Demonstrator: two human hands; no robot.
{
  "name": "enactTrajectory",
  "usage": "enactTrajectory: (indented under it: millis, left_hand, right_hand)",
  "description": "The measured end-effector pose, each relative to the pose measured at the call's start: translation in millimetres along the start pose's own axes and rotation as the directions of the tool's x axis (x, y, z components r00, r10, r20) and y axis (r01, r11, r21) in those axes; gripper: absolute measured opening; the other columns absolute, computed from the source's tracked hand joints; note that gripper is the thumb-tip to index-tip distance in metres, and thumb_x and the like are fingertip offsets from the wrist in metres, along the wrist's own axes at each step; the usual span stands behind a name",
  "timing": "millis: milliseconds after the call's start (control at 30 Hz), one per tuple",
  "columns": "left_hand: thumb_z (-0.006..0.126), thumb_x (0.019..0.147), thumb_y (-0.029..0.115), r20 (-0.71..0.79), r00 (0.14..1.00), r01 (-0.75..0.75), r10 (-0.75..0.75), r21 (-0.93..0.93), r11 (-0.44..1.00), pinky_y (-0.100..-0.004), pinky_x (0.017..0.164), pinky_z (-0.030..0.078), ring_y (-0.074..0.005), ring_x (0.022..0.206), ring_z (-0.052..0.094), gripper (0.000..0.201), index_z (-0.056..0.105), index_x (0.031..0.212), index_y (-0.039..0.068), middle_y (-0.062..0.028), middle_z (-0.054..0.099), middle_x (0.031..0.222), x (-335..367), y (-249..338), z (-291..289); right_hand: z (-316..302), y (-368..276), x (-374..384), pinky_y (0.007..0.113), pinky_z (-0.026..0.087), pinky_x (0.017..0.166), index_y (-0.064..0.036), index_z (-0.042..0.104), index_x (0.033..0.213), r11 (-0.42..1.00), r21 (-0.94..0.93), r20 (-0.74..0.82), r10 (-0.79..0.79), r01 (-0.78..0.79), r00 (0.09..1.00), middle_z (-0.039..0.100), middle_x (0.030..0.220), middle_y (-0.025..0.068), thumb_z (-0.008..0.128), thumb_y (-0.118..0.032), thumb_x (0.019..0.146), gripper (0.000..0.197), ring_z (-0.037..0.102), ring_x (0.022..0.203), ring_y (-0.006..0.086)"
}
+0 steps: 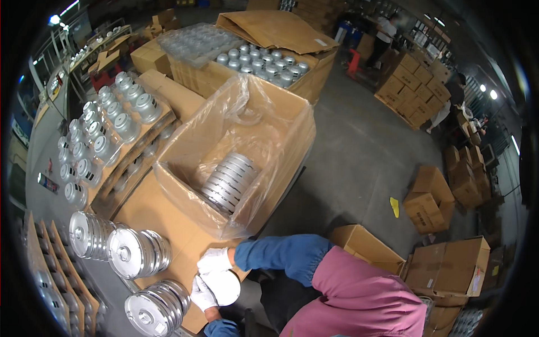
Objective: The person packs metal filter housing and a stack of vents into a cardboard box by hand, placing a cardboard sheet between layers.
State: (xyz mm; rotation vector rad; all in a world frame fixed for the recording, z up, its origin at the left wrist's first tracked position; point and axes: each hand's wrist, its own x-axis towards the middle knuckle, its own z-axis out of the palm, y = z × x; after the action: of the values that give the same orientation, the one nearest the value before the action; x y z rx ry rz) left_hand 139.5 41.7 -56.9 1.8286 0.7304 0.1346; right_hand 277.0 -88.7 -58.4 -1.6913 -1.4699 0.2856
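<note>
A round, shiny disc-shaped metal part [225, 288] sits at the cardboard-covered table edge, in front of my body, its face washed out by glare. My right hand [216, 261], in a white glove, grips its far rim. On the near-left rim my left hand [203, 294], also gloved, holds it with bent fingers; some fingertips are hidden. Left of my hands lie stacks of silver flanged discs: one stack [156, 310] nearest, another stack [137, 254] beyond it, and a third stack [90, 235] farther left.
A plastic-lined carton [281, 135] holding a row of metal discs [229, 182] stands beyond my hands. Silver cup-shaped parts [126, 126] cover cardboard layers at left. Another carton [193, 78] behind contains similar parts. Boxes [429, 199] stand on the floor at right; people work far off.
</note>
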Motion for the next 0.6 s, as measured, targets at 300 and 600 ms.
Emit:
enactTrajectory:
  millis: [300, 600]
  left_hand:
    - [0.052, 0.095, 0.022, -0.019, 1.000, 0.001, 0.001, 0.086, 0.996, -0.0283, 0.074, 0.050, -0.0136, 0.080, 0.061, 0.031, 0.063, 0.110, -0.003, -0.0126, 0.069, 0.094, -2, 1, -1]
    - [0.050, 0.095, 0.022, -0.009, 1.000, -0.005, 0.005, 0.012, 1.000, -0.0293, 0.078, 0.050, -0.0142, 0.083, 0.062, 0.031, 0.063, 0.109, -0.003, -0.0128, 0.069, 0.095, 2, -12, 0]
  right_hand:
    - [15, 5, -1, 0.043, 0.044, 0.056, -0.0086, 0.058, 0.075, 0.998, -0.013, -0.093, 0.058, -0.059, 0.994, 0.056, 0.071, 0.0119, 0.060, -0.027, 0.078, 0.019, 0.056, 0.063, 0.0333]
    - [12, 4, -9, 0.042, 0.045, 0.056, -0.0074, 0.056, 0.076, 0.997, -0.041, -0.137, 0.062, -0.068, 0.989, 0.057, 0.068, 0.0136, 0.059, -0.026, 0.080, 0.019, 0.058, 0.064, 0.0342]
